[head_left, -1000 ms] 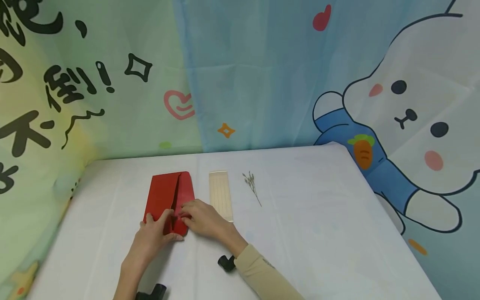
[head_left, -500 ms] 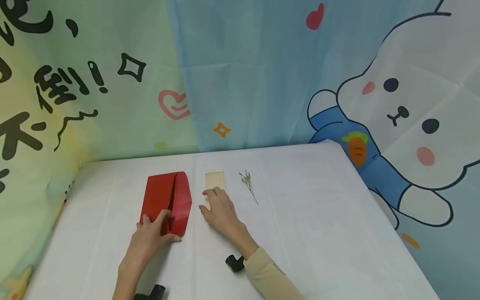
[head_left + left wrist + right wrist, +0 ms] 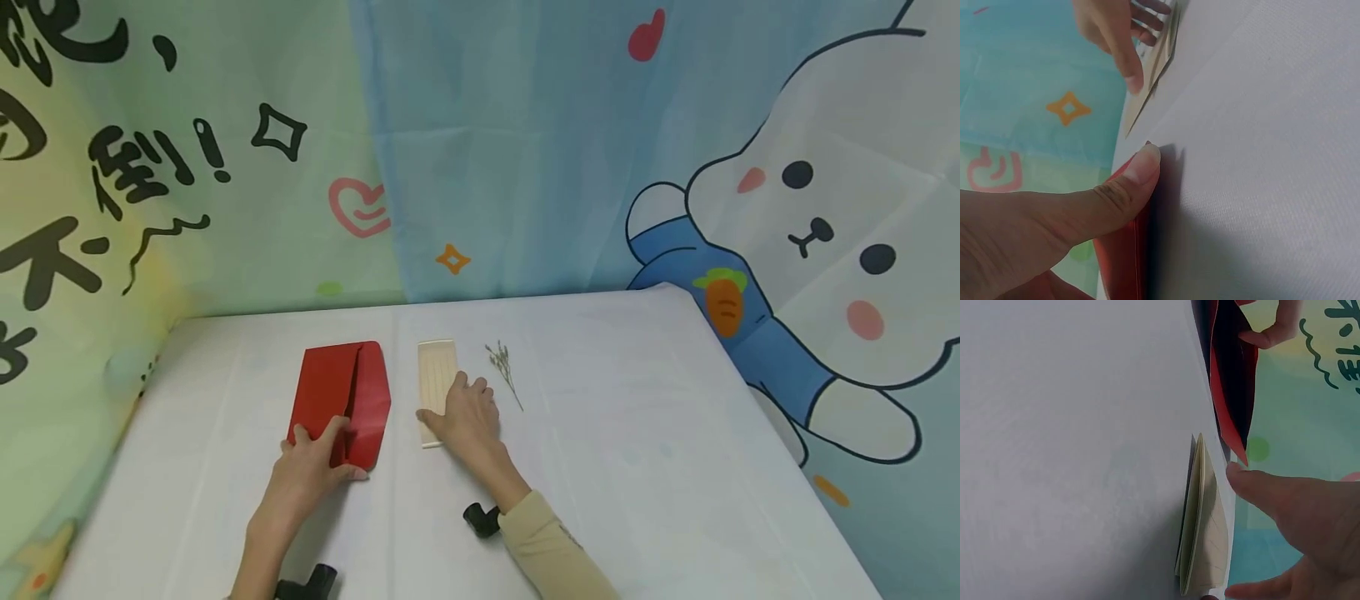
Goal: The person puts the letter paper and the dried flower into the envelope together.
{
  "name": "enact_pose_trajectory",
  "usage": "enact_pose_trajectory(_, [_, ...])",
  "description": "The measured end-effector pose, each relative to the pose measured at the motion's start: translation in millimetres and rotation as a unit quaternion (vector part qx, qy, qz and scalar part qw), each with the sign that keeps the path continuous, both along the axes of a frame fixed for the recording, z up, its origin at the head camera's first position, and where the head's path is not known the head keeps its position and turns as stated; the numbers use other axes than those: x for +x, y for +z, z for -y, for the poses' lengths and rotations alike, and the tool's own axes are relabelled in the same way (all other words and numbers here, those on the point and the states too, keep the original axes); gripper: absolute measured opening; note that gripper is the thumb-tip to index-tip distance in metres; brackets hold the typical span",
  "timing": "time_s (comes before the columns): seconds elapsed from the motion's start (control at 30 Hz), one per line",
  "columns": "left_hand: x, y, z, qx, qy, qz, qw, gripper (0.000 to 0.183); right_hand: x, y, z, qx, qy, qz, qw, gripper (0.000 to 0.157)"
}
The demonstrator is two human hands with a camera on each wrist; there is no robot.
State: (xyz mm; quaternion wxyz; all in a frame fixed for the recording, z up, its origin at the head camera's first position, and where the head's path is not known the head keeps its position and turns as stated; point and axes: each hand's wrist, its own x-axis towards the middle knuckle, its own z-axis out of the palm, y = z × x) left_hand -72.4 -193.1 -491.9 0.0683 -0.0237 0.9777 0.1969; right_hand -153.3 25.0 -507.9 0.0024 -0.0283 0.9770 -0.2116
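A red envelope (image 3: 326, 375) lies on the white table with its flap folded out to the right. My left hand (image 3: 303, 471) grips its near edge, thumb at the bottom and fingers by the opening. In the right wrist view the envelope (image 3: 1225, 415) gapes at its mouth. To its right is a folded, cream lined paper (image 3: 433, 367). My right hand (image 3: 474, 421) hovers over this paper's near right part, thumb and fingers spread across its width. The right wrist view shows the thumb apart from the paper (image 3: 1207, 531); whether the fingertips touch it is hidden.
A small dried flower sprig (image 3: 504, 367) lies right of the paper. Black wrist devices (image 3: 482, 520) sit at both wrists. A printed curtain (image 3: 510, 167) hangs behind the white-covered table (image 3: 637, 458).
My right hand has left the envelope's flap and moved right, over the lined paper, its fingers spreading. The left hand stays on the envelope.
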Motion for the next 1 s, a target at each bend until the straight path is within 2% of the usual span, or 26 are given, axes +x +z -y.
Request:
enact_pose_trajectory(0.1, [-0.6,-0.8,-0.7,-0.001,0.001,0.004,1.0000,0.072,0.3,-0.8,2.6,0.026,0.003,0.007,1.000,0.075])
enact_pose_trajectory(0.27, [-2.2,-0.4,-0.9,-0.005,0.005,0.002,1.0000,0.071,1.8,1.6,6.7,0.037,0.005,0.011,0.999,0.073])
enact_pose_trajectory(0.57, [-2.3,0.4,1.2,-0.003,0.005,0.011,0.9999,0.069,-2.3,3.2,4.2,-0.032,-0.031,0.060,0.997,0.064])
enact_pose_trajectory(0.77, [-2.5,0.7,1.5,-0.002,0.005,0.009,0.9999,0.069,-6.8,2.9,-0.7,-0.103,-0.042,0.062,0.992,0.058])
enact_pose_trajectory(1.0, [-2.8,-0.5,0.8,-0.004,0.002,0.002,1.0000,0.070,-8.4,1.8,-6.4,-0.155,-0.063,0.064,0.984,0.050])
